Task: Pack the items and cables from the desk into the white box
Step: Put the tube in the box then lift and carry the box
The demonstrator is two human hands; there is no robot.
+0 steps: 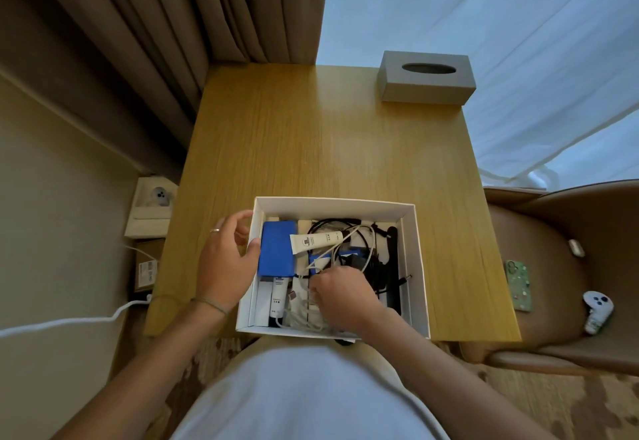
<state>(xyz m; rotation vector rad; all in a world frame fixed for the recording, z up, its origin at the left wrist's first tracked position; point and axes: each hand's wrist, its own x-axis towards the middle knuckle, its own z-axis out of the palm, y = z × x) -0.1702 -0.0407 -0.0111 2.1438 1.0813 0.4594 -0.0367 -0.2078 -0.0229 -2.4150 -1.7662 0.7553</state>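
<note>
Hands work at the white box (332, 205), which sits open at the near edge of the wooden desk (321, 135). Her left hand (231, 260) curls over the box's left wall, thumb inside against the blue case (276, 249), fingers outside the wall, gripping it. The right hand (340, 296) reaches down into the box from the near side, wrist bent, fingers tucked among the white cable (326, 256) and black cables (363, 263); whether they actually pinch a cable I cannot tell. A white tube (316, 242) lies across the case. A grey tissue box (427, 76) stands at the far corner.
</note>
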